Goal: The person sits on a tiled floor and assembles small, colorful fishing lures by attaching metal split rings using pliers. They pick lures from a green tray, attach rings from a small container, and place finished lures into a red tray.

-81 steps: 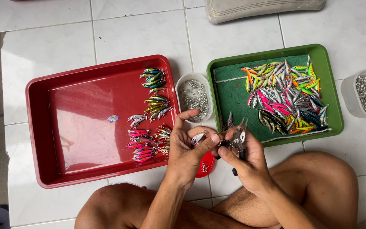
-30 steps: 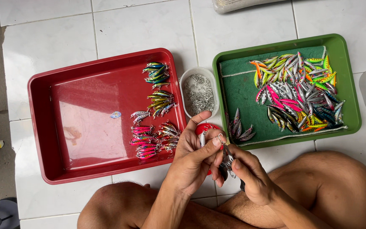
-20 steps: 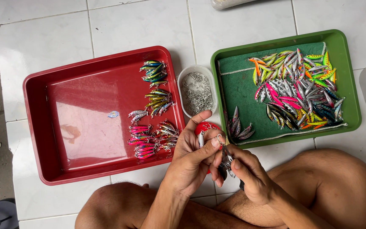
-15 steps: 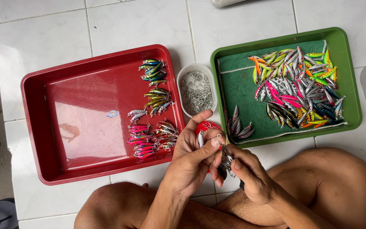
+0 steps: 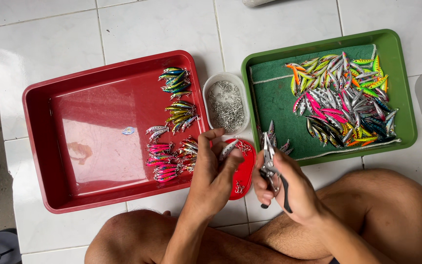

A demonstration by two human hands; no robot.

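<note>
The small silver lure [image 5: 229, 149] is pinched in the left hand [image 5: 212, 178], above the red lid [image 5: 244, 168]. The right hand [image 5: 289, 188] grips the pliers [image 5: 270, 168] at 3 o'clock from it. A moment ago both hands touched; now they are apart. The red tray [image 5: 74, 146] lies at 9 o'clock, the green tray [image 5: 396, 98] at 1 o'clock.
</note>
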